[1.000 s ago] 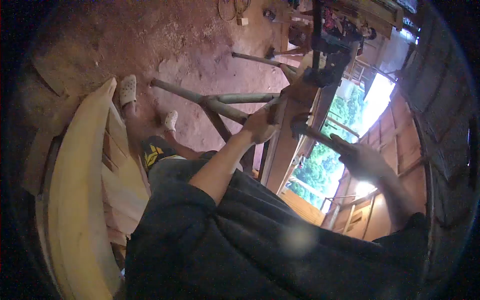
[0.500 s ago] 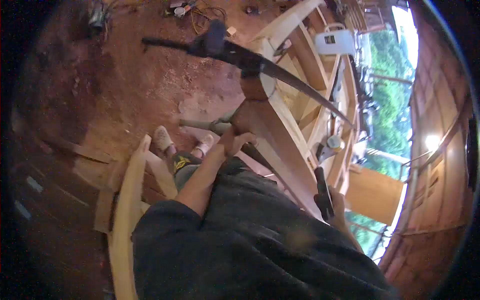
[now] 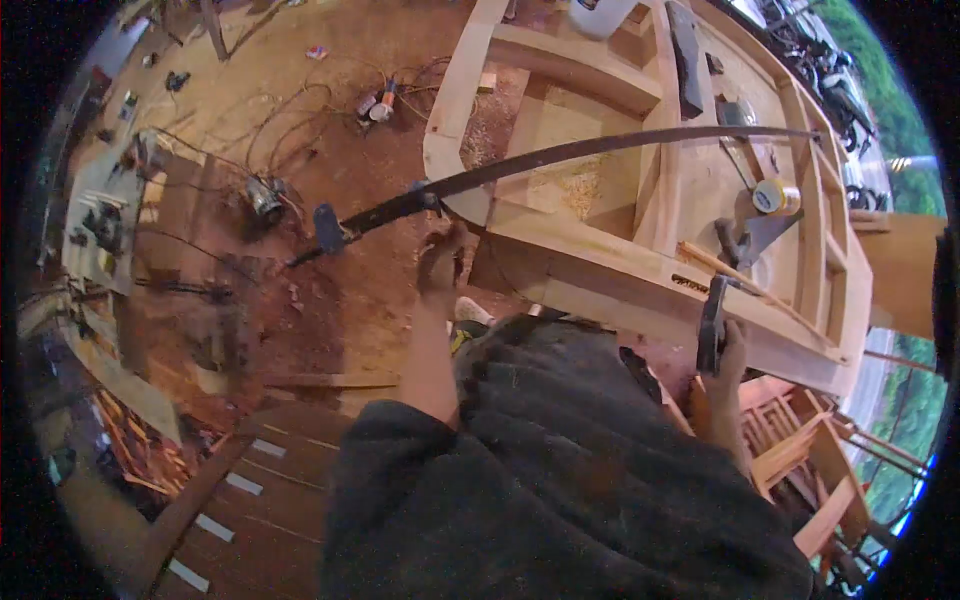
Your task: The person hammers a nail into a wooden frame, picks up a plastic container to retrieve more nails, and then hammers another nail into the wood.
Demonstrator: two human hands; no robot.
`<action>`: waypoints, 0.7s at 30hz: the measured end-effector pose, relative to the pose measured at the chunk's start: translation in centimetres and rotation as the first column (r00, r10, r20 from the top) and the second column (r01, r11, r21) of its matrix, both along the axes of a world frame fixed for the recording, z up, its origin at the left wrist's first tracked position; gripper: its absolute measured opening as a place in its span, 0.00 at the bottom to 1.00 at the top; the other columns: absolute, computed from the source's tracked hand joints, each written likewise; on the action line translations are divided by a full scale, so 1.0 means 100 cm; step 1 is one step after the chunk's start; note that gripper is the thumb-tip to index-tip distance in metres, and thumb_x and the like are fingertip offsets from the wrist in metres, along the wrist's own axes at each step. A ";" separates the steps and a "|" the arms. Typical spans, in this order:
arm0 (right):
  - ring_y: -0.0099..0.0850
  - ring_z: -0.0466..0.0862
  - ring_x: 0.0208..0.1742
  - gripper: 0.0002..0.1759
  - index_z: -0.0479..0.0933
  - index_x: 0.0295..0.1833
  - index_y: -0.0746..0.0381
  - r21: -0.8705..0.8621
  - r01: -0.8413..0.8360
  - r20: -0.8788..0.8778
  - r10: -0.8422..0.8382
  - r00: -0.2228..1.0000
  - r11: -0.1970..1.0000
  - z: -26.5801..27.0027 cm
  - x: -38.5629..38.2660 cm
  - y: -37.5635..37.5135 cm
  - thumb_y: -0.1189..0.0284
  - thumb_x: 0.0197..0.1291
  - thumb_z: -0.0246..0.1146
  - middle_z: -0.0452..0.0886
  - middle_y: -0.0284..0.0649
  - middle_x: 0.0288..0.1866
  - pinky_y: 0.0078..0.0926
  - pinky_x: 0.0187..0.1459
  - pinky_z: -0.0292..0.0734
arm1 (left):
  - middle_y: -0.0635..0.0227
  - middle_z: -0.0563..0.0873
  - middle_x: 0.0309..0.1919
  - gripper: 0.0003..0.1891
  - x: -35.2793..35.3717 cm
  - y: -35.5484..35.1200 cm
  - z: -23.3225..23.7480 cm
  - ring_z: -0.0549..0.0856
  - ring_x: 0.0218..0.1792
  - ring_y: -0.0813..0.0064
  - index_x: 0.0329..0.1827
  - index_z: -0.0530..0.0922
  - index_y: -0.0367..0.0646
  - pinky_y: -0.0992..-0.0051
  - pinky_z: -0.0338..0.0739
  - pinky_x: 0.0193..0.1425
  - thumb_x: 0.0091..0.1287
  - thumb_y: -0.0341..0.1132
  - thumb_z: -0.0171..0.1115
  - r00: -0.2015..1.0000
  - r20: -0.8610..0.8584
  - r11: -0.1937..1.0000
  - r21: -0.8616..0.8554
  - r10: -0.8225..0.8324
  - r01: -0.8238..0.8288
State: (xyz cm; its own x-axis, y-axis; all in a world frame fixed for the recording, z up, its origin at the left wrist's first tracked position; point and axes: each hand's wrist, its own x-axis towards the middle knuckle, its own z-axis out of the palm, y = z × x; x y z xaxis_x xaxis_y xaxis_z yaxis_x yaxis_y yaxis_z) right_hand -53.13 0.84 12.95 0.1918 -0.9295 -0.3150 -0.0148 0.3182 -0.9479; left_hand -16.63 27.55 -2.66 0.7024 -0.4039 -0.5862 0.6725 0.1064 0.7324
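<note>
My right hand (image 3: 732, 352) is wrapped round a hammer (image 3: 712, 325), its dark head raised beside the near rail of a wooden frame (image 3: 600, 245). My left hand (image 3: 440, 255) is at the frame's left corner, fingers curled, just below a long bar clamp (image 3: 560, 152). Whether anything lies inside those fingers cannot be made out. The clamp stretches across the top of the frame, its blue end (image 3: 327, 228) sticking out past the left side. A thin wooden strip (image 3: 755, 290) lies along the near rail, by the hammer.
On the frame's panels lie a tape roll (image 3: 776, 197), a hand saw (image 3: 768, 240) and a dark block (image 3: 685, 60). A white jug (image 3: 600, 15) stands at the far side. Power tools (image 3: 378, 105) and cords lie on the dirt floor; a slatted wooden piece (image 3: 790, 430) is at right.
My view has swung, bringing more of the frame and floor into sight. My right hand still grips the hammer; my left hand remains near the frame's corner, now closer to the clamp.
</note>
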 end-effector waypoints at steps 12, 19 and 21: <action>0.34 0.75 0.53 0.12 0.75 0.46 0.64 -0.394 -0.730 -0.597 0.448 0.665 0.558 -0.015 0.120 -0.009 0.76 0.55 0.61 0.74 0.42 0.47 0.33 0.49 0.75 | 0.69 0.85 0.41 0.14 -0.016 -0.034 0.091 0.84 0.38 0.78 0.46 0.82 0.39 0.79 0.78 0.40 0.61 0.36 0.70 0.984 0.101 0.988 0.045 0.144 -0.149; 0.51 0.67 0.62 0.24 0.75 0.52 0.60 -0.292 -0.904 -0.887 0.265 0.378 0.312 0.007 0.147 0.016 0.72 0.45 0.69 0.73 0.45 0.57 0.48 0.64 0.61 | 0.79 0.78 0.18 0.08 -0.016 -0.022 0.082 0.71 0.13 0.87 0.32 0.82 0.46 0.82 0.59 0.16 0.61 0.39 0.70 0.997 0.029 0.962 0.263 0.067 -0.072; 0.52 0.65 0.65 0.28 0.73 0.57 0.60 -0.230 -0.927 -0.885 0.333 0.326 0.296 0.010 0.146 0.016 0.69 0.47 0.69 0.72 0.45 0.60 0.52 0.66 0.57 | 0.81 0.75 0.15 0.08 -0.015 -0.014 0.070 0.68 0.11 0.86 0.31 0.81 0.48 0.81 0.57 0.14 0.61 0.40 0.70 0.996 0.038 0.939 0.334 0.079 -0.087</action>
